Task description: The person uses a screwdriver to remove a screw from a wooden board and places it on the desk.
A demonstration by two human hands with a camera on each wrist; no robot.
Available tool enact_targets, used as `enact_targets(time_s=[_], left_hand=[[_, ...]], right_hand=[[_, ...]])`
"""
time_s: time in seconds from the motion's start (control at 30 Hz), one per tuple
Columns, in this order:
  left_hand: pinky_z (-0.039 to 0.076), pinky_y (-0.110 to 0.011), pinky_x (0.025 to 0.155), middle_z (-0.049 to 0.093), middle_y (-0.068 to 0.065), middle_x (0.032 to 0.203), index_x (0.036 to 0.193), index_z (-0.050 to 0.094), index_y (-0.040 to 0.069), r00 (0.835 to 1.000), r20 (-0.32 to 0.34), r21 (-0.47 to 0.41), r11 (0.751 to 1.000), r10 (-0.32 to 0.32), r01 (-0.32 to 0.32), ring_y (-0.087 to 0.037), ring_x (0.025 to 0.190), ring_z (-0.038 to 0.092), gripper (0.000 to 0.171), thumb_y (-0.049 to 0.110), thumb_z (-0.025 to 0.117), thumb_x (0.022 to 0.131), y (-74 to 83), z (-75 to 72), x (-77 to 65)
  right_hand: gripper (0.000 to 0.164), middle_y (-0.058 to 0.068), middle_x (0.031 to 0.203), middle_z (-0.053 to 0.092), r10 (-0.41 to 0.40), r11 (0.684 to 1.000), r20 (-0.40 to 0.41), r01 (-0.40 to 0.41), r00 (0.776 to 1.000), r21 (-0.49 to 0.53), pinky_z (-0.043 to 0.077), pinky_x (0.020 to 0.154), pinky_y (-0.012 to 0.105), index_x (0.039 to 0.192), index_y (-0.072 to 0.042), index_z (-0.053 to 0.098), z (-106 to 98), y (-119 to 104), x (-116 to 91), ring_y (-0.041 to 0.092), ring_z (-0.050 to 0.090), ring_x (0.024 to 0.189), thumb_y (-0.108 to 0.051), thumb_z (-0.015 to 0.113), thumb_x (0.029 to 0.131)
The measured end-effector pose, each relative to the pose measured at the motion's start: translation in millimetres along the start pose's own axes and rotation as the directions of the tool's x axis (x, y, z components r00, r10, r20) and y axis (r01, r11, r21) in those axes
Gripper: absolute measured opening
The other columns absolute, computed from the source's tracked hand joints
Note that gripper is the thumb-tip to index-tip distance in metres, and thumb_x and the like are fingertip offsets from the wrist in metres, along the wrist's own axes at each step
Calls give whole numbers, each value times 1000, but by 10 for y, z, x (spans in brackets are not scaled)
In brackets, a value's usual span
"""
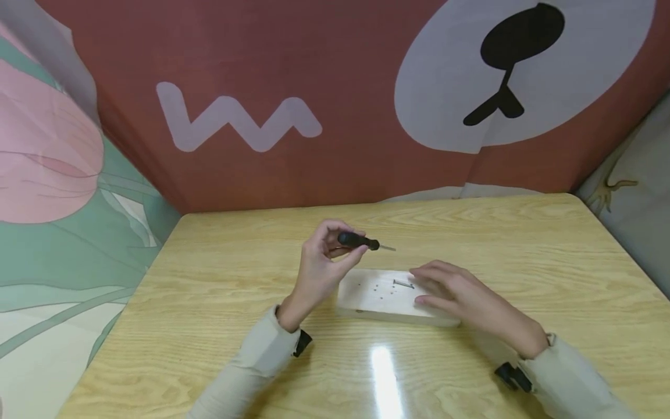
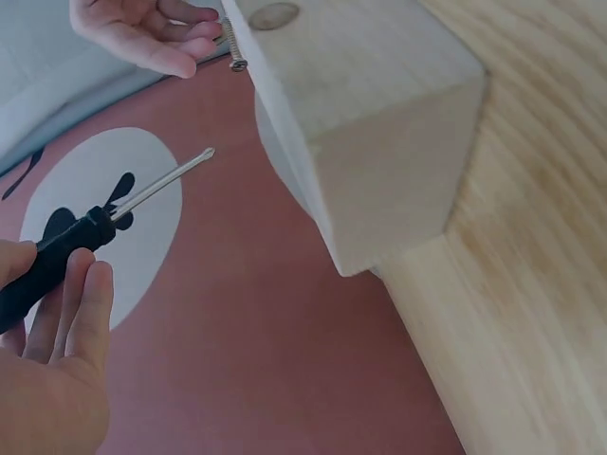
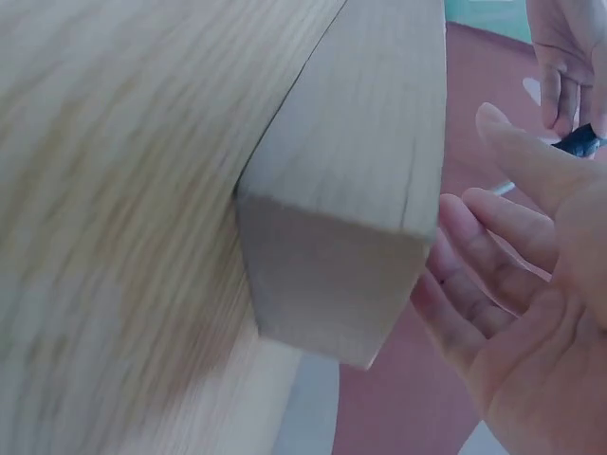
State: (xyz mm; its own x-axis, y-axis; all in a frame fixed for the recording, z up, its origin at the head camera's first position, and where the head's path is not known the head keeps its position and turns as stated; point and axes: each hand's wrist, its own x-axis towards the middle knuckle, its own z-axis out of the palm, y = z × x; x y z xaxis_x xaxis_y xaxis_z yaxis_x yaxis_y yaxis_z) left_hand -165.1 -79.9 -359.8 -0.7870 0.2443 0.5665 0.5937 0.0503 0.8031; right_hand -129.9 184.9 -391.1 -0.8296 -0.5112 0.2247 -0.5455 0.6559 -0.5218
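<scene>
My left hand (image 1: 325,262) grips a black-handled screwdriver (image 1: 358,240), held above the left part of a pale wooden block (image 1: 361,297) with its shaft pointing right. The left wrist view shows the shaft's bare metal tip (image 2: 207,154) apart from the block. A metal screw (image 2: 233,47) projects from the block's top face, near the right hand's fingers. Several small dark holes dot that face to the left of the screw. Over the block's right end, my right hand (image 1: 460,291) has its fingers loosely extended and spread, holding nothing; its fingertips overlap the block in the head view.
The block lies on a wood-grain table (image 1: 230,273), with a round mark (image 2: 273,16) on its front side. A red printed cloth (image 1: 314,174) hangs along the table's back edge, and a floral cloth (image 1: 52,174) hangs at the left.
</scene>
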Motion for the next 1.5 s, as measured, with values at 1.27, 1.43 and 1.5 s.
enact_targets(time_s=[1.27,1.43,1.5], left_hand=[[63,-29,81,69,-22,105,105,57,-5,999,30,71,997,-46,44,-28,94,72,25,-14,68,84,-173,-200,-98],[63,-29,80,70,-22,105,103,57,-4,998,26,93,994,-55,52,-31,93,71,25,-14,68,82,-184,-213,-123],[63,-29,79,70,-23,106,102,56,-4,998,17,103,993,-54,52,-33,94,71,25,-15,68,82,-195,-220,-127]], right_hand=[[6,-9,88,69,-92,994,81,96,992,-50,57,75,28,92,-16,77,166,-102,296,5,62,82,-13,73,89],[5,-9,90,71,-100,993,53,103,994,-65,58,75,27,93,-16,75,145,-118,282,6,65,83,-13,73,90],[5,-9,90,72,-83,994,44,86,996,-64,59,75,26,94,-17,75,118,-124,275,6,66,83,-14,72,91]])
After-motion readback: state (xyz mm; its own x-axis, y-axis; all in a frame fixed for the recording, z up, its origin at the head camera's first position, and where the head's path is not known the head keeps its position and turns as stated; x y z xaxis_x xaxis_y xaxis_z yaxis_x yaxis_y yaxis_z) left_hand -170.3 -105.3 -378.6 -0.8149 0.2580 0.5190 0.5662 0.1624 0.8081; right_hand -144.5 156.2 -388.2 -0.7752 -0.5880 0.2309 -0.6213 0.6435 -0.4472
